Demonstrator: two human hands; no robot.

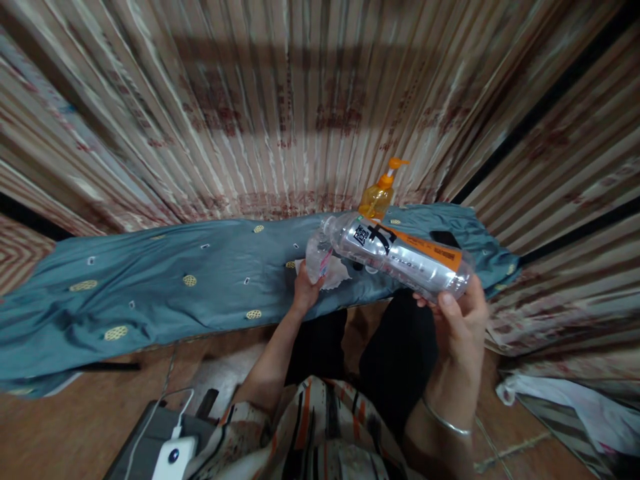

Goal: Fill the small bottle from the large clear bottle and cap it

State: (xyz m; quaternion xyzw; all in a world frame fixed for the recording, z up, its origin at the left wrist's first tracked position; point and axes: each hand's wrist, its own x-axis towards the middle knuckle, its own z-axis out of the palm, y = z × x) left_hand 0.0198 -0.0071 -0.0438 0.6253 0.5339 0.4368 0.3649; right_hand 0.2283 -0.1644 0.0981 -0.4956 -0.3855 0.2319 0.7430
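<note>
My right hand grips the base end of a clear plastic bottle with a silver and orange label. The bottle lies tilted nearly level, its neck pointing left. My left hand is closed around a small clear plastic container with pink and blue print. The bottle's neck meets or overlaps the top of this container; I cannot tell whether they touch. Beneath the container a white tissue lies on the teal cloth. No liquid can be made out in the bottle.
A yellow pump bottle with an orange top stands behind the bottle. Farther right lies a dark flat object. Patterned curtains hang close behind. At the lower left, a white device with a cable rests on a dark surface.
</note>
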